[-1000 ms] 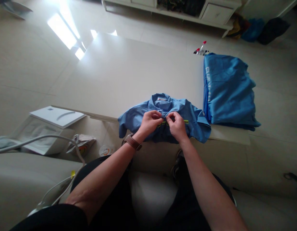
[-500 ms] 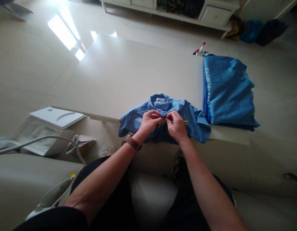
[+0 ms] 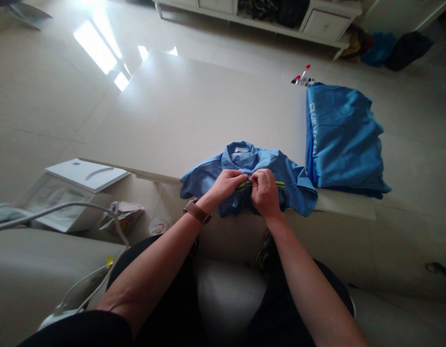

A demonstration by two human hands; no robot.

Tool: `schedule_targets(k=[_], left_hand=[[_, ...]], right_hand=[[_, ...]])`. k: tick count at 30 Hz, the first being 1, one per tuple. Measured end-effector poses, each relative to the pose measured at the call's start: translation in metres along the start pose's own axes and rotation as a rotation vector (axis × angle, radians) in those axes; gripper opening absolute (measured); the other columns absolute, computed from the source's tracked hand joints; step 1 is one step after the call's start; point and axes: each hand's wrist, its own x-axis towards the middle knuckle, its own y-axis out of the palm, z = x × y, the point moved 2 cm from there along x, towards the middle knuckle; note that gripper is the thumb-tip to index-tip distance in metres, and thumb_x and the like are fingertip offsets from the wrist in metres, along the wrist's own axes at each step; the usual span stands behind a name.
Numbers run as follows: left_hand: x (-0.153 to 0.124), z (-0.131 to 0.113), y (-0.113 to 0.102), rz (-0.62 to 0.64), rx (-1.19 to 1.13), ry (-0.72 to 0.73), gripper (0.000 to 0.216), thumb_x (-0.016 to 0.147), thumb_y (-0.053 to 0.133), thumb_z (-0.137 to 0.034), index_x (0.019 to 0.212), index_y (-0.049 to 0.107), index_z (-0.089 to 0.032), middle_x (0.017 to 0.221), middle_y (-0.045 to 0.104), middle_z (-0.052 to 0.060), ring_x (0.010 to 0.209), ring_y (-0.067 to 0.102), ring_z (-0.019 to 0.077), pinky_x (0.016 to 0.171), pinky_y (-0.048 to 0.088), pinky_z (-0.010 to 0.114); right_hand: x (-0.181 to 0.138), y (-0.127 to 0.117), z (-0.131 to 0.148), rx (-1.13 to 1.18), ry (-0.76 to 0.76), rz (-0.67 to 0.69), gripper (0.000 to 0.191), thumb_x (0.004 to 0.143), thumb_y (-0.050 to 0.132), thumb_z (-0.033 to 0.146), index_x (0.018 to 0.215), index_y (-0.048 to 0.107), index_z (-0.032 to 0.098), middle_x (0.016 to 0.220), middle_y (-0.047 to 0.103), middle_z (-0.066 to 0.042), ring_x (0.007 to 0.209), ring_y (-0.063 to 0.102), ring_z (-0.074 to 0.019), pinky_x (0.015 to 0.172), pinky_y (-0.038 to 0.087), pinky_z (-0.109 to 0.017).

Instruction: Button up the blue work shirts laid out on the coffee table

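Your left hand [image 3: 228, 184] and right hand [image 3: 265, 192] pinched the front of the blue shirt [image 3: 246, 165], which lay front-up along the near edge of the table [image 3: 208, 106], presumably so both could reach its middle.

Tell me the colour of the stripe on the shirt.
The stripe on the blue shirt is bright yellow-green, showing best in the head view.
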Motion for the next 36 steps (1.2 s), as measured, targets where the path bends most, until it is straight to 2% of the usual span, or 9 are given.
schedule_targets(k=[8, 12, 17, 21, 25, 29, 33, 36], left_hand=[[0.004, 0.012, 0.002, -0.084, 0.020, 0.025, 0.041, 0.077, 0.068, -0.045, 0.056, 0.046, -0.018, 0.056, 0.037, -0.005, 0.055, 0.030, 0.0074, 0.053, 0.021, 0.025], [0.003, 0.010, 0.004, -0.075, 0.061, 0.032, 0.041, 0.079, 0.066, -0.046, 0.057, 0.045, -0.018, 0.057, 0.037, -0.006, 0.055, 0.030, 0.0073, 0.053, 0.020, 0.025], [0.002, 0.003, 0.006, -0.026, 0.125, 0.086, 0.042, 0.076, 0.072, -0.048, 0.060, 0.049, -0.017, 0.059, 0.041, -0.005, 0.059, 0.034, 0.0078, 0.055, 0.025, 0.024], [0.002, 0.004, 0.004, -0.024, 0.242, 0.163, 0.038, 0.079, 0.071, -0.044, 0.062, 0.051, -0.017, 0.060, 0.044, -0.005, 0.060, 0.036, 0.0083, 0.056, 0.027, 0.024], [0.000, 0.003, 0.004, -0.069, 0.455, 0.250, 0.024, 0.082, 0.065, -0.025, 0.065, 0.050, -0.017, 0.062, 0.048, -0.005, 0.062, 0.040, 0.0094, 0.059, 0.029, 0.025], [-0.003, -0.001, 0.005, -0.127, 0.706, 0.340, 0.011, 0.079, 0.060, -0.009, 0.071, 0.057, -0.016, 0.073, 0.058, 0.000, 0.068, 0.048, 0.0120, 0.064, 0.036, 0.025], [-0.006, -0.003, 0.004, -0.118, 0.874, 0.397, 0.013, 0.081, 0.057, -0.008, 0.085, 0.066, -0.016, 0.087, 0.064, 0.005, 0.076, 0.054, 0.0157, 0.071, 0.043, 0.027], [-0.007, -0.003, 0.004, -0.094, 0.892, 0.390, 0.010, 0.081, 0.058, -0.010, 0.084, 0.066, -0.016, 0.086, 0.063, 0.005, 0.076, 0.055, 0.0164, 0.072, 0.044, 0.028]], right_hand=[[0.008, -0.002, 0.008, 0.020, -0.028, 0.024, 0.010, 0.098, 0.046, 0.019, 0.090, 0.048, 0.024, 0.094, 0.056, -0.008, 0.096, 0.054, -0.0247, 0.090, 0.047, -0.041], [0.011, -0.004, 0.006, 0.109, 0.082, 0.008, 0.010, 0.094, 0.050, 0.019, 0.085, 0.047, 0.024, 0.091, 0.055, -0.006, 0.091, 0.054, -0.0226, 0.086, 0.047, -0.038], [0.011, -0.004, -0.006, 0.258, 0.281, 0.008, 0.008, 0.089, 0.057, 0.025, 0.082, 0.052, 0.022, 0.090, 0.057, -0.004, 0.089, 0.056, -0.0209, 0.084, 0.048, -0.036], [0.010, -0.001, -0.014, 0.367, 0.399, 0.034, 0.012, 0.085, 0.060, 0.031, 0.080, 0.056, 0.022, 0.088, 0.059, -0.003, 0.086, 0.057, -0.0201, 0.083, 0.048, -0.035], [0.010, 0.001, -0.017, 0.384, 0.438, 0.042, 0.015, 0.084, 0.062, 0.035, 0.079, 0.057, 0.021, 0.088, 0.060, -0.004, 0.087, 0.057, -0.0204, 0.085, 0.047, -0.036], [0.008, 0.005, -0.019, 0.377, 0.447, 0.044, 0.016, 0.084, 0.062, 0.037, 0.080, 0.058, 0.021, 0.089, 0.061, -0.004, 0.089, 0.058, -0.0205, 0.088, 0.047, -0.036], [0.004, 0.010, -0.024, 0.426, 0.543, 0.075, 0.022, 0.081, 0.065, 0.042, 0.081, 0.060, 0.020, 0.084, 0.062, -0.003, 0.084, 0.057, -0.0194, 0.085, 0.047, -0.036], [0.004, 0.011, -0.027, 0.478, 0.611, 0.116, 0.025, 0.079, 0.066, 0.045, 0.080, 0.061, 0.020, 0.079, 0.063, -0.001, 0.079, 0.057, -0.0184, 0.082, 0.047, -0.035]])
